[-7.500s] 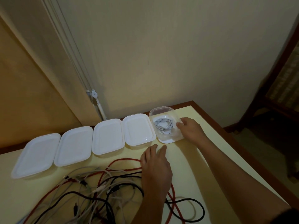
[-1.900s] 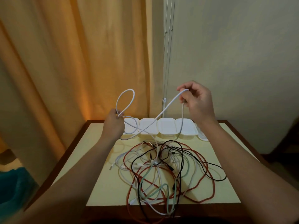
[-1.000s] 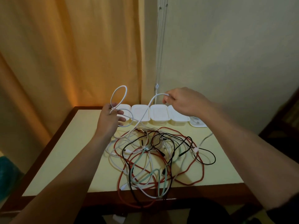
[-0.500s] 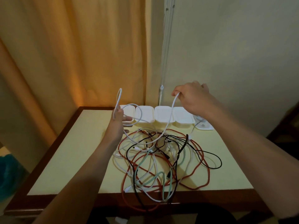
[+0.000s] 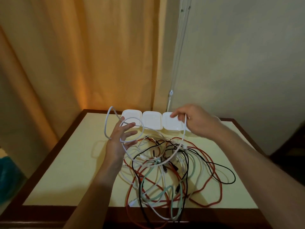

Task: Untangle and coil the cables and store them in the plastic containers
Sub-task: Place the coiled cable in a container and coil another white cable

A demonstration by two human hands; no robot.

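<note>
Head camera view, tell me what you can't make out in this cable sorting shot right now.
- Right-most containers: hidden behind the right hand; only three lidded containers show.
- White cable: its ends vanish into the cable tangle.
- Tangle's near loops: they hang past the table edge into shadow.
- Connector types: too small and dim.
- Left hand: loops drape over its spread fingers; palm side hidden.

The bench (image 5: 69,171) has a pale yellow top with a dark brown rim. At 12 o'clock, 3 white containers (image 5: 151,120) with lids on stand side by side. From centre to 6 o'clock sprawls a tangle of cables (image 5: 171,169): red, black, white, pale green; some hang over the near rim.
</note>
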